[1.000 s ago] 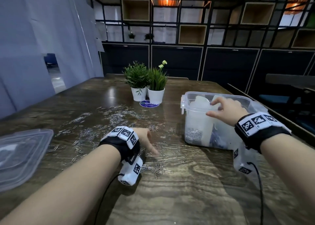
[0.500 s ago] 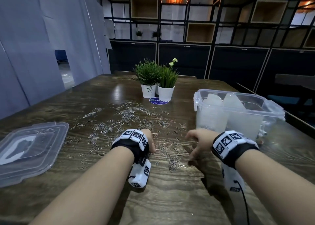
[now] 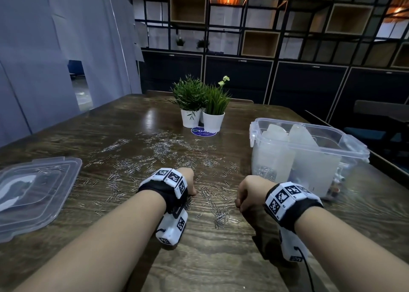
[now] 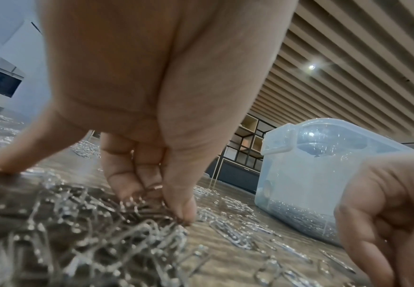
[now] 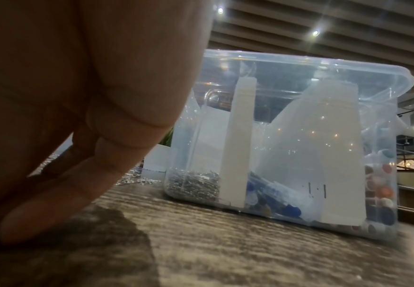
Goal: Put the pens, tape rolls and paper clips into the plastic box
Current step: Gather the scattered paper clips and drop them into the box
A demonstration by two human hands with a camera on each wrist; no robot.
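Observation:
Silver paper clips lie strewn over the dark wooden table, with a small heap between my two hands. My left hand is down on the heap; in the left wrist view its thumb and curled fingers pinch a bunch of clips. My right hand rests on the table right of the heap with fingers curled, and no clip shows in it. The clear plastic box stands open at the right. It holds white tape rolls, pens and a layer of clips.
The box's clear lid lies flat at the table's left edge. Two potted plants in white pots stand at the middle back on a round blue sticker. The table's right edge runs just beyond the box.
My right hand left the box top and came down left to the table beside the clip heap, curling its fingers. My left hand closed on the clips.

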